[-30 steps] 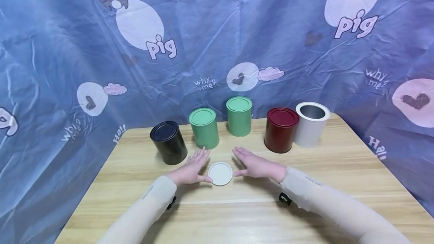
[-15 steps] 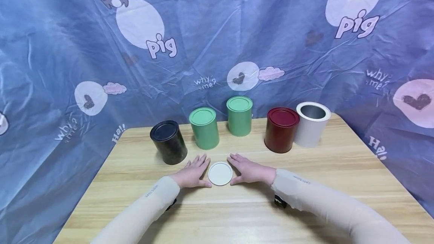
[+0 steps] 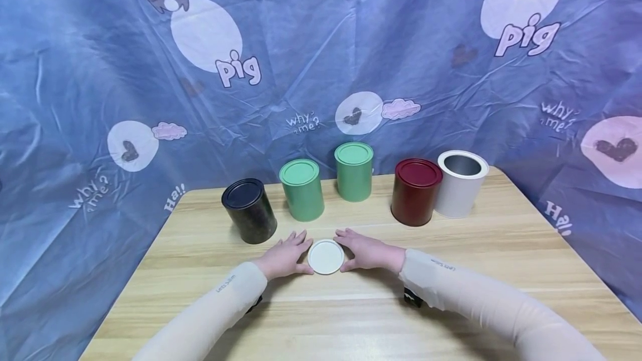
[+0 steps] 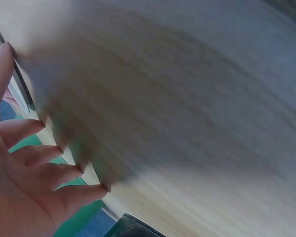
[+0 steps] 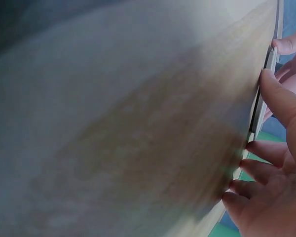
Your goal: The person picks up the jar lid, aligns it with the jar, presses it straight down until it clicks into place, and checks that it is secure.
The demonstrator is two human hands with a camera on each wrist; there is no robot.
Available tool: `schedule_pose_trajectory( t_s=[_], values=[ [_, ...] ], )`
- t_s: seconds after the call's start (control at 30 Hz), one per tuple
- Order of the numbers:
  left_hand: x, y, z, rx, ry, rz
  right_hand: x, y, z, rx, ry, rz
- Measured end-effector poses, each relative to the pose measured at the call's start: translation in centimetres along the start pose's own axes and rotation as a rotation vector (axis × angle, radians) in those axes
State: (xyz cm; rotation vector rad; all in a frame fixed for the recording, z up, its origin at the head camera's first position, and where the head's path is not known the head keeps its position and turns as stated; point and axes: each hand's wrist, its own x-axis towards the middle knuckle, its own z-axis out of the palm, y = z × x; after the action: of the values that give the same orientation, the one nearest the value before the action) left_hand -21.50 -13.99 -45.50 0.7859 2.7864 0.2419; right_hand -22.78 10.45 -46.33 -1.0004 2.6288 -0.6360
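Observation:
A round white lid (image 3: 326, 257) lies flat on the wooden table between the two hands. On its left is my left hand (image 3: 283, 256), palm toward it, with thumb and index fingertip at the rim. My right hand (image 3: 367, 250) mirrors it on the other side, its thumb beside the near edge. In the left wrist view, the left hand's fingers (image 4: 71, 197) are spread, tips at the tabletop, and the thumb overlaps the lid's edge (image 4: 20, 91). The right wrist view has the right thumb (image 5: 281, 98) against the rim. Whether the rim is firmly pinched is unclear.
Behind the hands stand a black can (image 3: 249, 211), two green cans (image 3: 303, 191), a dark red can (image 3: 415, 194) and a white can (image 3: 457, 188) without a lid, partly behind the red one. A blue printed cloth (image 3: 301, 43) hangs behind the table (image 3: 321, 322).
Both hands have come down and inward to the lid's two sides, the right hand moving left. Over the last half second they have closed in slightly. The lid and cans have stayed put.

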Motion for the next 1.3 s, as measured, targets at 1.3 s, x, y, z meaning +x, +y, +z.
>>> schedule_pose_trajectory(
  t_s=[1.3],
  values=[
    [2.1,2.0,-4.5,-0.175,0.140,0.165,-2.7,1.3,-5.0,0.138,0.225,-0.079]
  ],
)
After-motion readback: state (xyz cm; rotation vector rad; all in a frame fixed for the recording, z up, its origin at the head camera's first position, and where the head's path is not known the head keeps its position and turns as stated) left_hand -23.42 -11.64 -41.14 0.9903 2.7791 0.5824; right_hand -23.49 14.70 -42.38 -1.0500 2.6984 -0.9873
